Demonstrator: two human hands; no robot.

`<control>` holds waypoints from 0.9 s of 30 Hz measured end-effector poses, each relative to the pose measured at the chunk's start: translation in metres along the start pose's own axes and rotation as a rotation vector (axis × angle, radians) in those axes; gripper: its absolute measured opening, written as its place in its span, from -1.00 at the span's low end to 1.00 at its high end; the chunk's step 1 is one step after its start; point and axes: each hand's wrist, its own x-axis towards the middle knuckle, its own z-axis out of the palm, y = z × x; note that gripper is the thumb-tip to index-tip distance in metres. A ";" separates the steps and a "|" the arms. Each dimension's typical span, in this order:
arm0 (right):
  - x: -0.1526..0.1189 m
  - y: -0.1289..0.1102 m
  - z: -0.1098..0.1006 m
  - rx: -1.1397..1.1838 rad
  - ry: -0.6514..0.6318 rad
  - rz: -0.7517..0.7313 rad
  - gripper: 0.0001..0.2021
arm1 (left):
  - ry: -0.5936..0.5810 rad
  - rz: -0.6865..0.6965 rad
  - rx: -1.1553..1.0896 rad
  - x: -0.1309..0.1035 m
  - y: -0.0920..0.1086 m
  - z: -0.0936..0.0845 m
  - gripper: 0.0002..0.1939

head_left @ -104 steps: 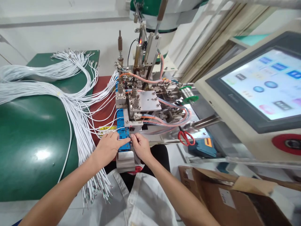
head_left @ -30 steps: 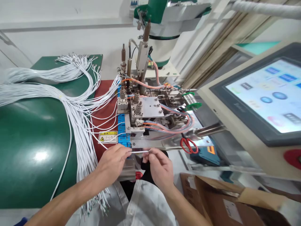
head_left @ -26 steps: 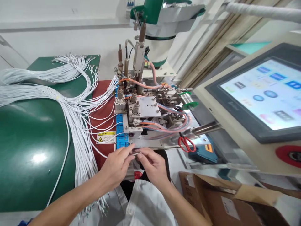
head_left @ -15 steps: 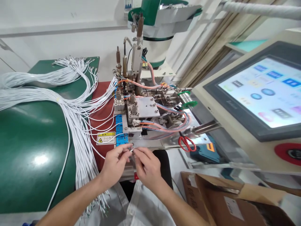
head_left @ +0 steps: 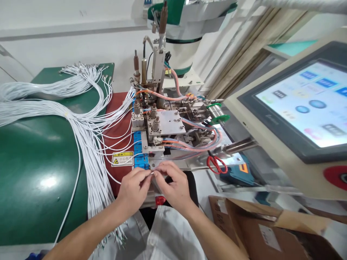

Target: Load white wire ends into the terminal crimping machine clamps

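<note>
My left hand (head_left: 133,189) is closed in a pinch on a white cable (head_left: 115,179), which runs in from the bundle on the left and passes behind that hand. Against its fingertips, my right hand (head_left: 174,186) pinches the cable's tip (head_left: 152,173); the fingers mostly hide this small end. Both hands are just in front of the blue clamp blocks (head_left: 141,161) along the edge of a metal machine (head_left: 168,122). Several white cables from the large bundle (head_left: 92,162) lead to those blocks.
A green table (head_left: 32,155) carries the cable bundles on the left. Red-handled scissors (head_left: 217,164) hang at the machine's right. A touchscreen panel (head_left: 311,104) with a red button juts in at right, above an open cardboard box (head_left: 271,231). A wire spool (head_left: 217,112) sits behind.
My right hand's fingers have shifted and curled over the cable tip, covering more of it. My left hand keeps its pinch. The view has moved slightly.
</note>
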 end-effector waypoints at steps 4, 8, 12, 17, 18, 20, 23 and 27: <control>0.002 0.003 -0.002 0.052 -0.060 0.034 -0.90 | -0.049 -0.018 -0.060 0.000 0.000 -0.004 -0.78; 0.004 0.009 -0.003 0.141 -0.130 0.062 -0.88 | -0.213 -0.201 -0.266 0.008 0.002 -0.010 -0.72; 0.000 0.008 0.003 0.094 -0.013 0.050 -0.88 | -0.271 -0.434 -0.461 0.014 0.000 -0.011 -0.79; -0.006 0.006 0.012 -0.090 0.137 -0.089 -0.89 | -0.197 -0.588 -0.633 0.013 -0.004 -0.009 -0.81; -0.006 0.007 0.012 -0.128 0.144 -0.118 -0.90 | -0.182 -0.596 -0.640 0.013 -0.004 -0.008 -0.80; -0.006 0.008 0.013 -0.149 0.136 -0.133 -0.92 | -0.169 -0.605 -0.624 0.012 -0.003 -0.008 -0.79; -0.003 0.008 0.011 -0.064 0.101 -0.057 -0.92 | -0.186 -0.605 -0.580 0.012 0.000 -0.008 -0.79; -0.001 0.006 0.010 -0.017 0.103 -0.036 -0.90 | -0.184 -0.588 -0.572 0.012 0.002 -0.008 -0.80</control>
